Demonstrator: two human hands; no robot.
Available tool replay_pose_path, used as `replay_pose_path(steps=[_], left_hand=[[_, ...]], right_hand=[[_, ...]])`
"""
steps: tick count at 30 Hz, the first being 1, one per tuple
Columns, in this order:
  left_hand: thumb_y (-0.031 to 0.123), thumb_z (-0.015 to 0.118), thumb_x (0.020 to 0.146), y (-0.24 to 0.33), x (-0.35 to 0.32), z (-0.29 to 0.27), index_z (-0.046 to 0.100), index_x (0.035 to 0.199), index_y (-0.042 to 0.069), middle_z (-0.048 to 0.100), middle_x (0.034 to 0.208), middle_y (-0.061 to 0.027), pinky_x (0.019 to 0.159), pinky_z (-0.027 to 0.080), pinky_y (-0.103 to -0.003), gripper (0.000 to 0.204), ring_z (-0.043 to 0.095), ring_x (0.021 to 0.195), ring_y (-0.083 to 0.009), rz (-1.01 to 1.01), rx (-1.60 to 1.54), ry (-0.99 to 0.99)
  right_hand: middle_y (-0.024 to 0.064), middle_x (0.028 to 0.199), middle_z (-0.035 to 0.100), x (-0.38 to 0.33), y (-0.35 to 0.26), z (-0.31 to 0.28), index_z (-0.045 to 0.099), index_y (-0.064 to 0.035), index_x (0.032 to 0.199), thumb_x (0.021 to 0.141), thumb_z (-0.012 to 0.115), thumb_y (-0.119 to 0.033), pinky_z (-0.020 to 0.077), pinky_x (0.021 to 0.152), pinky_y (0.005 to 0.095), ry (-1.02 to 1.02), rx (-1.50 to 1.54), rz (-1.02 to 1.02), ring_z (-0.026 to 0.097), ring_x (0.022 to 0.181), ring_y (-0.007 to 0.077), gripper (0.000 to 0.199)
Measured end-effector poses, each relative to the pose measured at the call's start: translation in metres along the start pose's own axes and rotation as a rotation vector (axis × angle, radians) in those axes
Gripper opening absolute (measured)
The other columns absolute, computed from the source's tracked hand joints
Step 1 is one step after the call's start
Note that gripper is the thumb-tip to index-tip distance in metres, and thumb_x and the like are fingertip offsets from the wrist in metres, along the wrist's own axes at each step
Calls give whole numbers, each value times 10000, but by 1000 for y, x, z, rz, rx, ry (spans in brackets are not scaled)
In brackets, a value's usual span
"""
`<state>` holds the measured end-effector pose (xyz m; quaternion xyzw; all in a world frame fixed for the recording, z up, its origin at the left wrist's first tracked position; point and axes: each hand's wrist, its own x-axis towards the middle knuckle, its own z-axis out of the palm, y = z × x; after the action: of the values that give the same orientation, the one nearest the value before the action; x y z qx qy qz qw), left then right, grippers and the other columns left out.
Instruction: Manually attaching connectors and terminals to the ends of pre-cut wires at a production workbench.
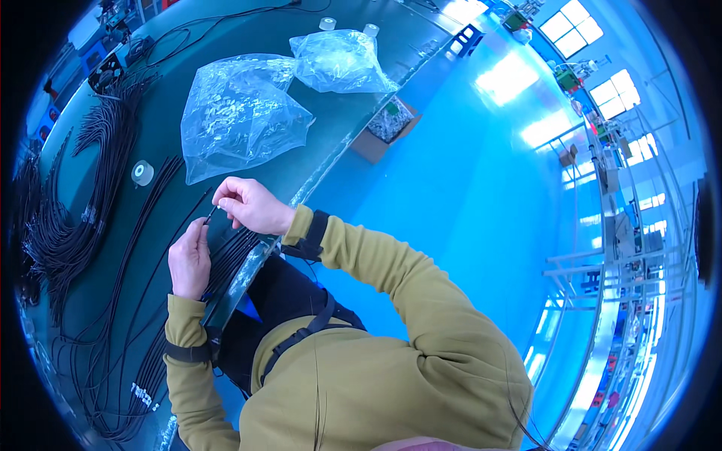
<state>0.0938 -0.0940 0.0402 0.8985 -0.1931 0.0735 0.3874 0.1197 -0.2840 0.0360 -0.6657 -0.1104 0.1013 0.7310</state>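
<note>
Over the green table (169,83), my left hand (189,263) pinches a thin black cable (209,216) close to its end. My right hand (256,207) has thumb and forefinger closed at that same end, around a tiny whitish piece that is mostly hidden by the fingers. The two hands are nearly touching. Beneath and beside them lie more black cables (235,255), stretched along the table's edge. Just beyond my right hand rests a clear plastic bag (241,113) full of small pale pieces, with a second clear bag (338,64) behind it.
A thick bundle of black cables (101,180) covers the table's left side. Near it stands a roll of clear tape (142,173). An open cardboard box (368,146) sits beside the table's right edge. Farther off are a blue crate (465,41) and metal racks (602,267).
</note>
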Motion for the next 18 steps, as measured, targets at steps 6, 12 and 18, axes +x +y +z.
replay_pose_path(steps=[6, 12, 18], left_hand=[[123, 547, 936, 2, -2, -2, 627, 1035, 44, 615, 736, -196, 572, 473, -407, 150, 619, 646, -354, -4, 27, -8], [148, 571, 913, -2, -2, 5, 630, 1017, 83, 635, 794, -195, 601, 497, -446, 136, 632, 732, -384, 77, 103, 49], [171, 546, 904, -5, -9, 7, 585, 938, 94, 631, 755, -179, 595, 491, -472, 94, 629, 719, -377, 54, 130, 59]], right_hand=[[28, 775, 554, -1, -1, 4, 572, -6, 947, 936, 509, -64, 501, 555, 232, 21, -69, -40, 550, 622, 70, 86], [142, 852, 613, -2, 0, -3, 626, -43, 831, 820, 589, -80, 490, 751, 401, 93, -475, -403, 588, 842, 326, 53], [9, 810, 575, -3, 3, -4, 605, -3, 1015, 946, 535, -68, 518, 622, 223, -70, -113, -41, 568, 668, 63, 118]])
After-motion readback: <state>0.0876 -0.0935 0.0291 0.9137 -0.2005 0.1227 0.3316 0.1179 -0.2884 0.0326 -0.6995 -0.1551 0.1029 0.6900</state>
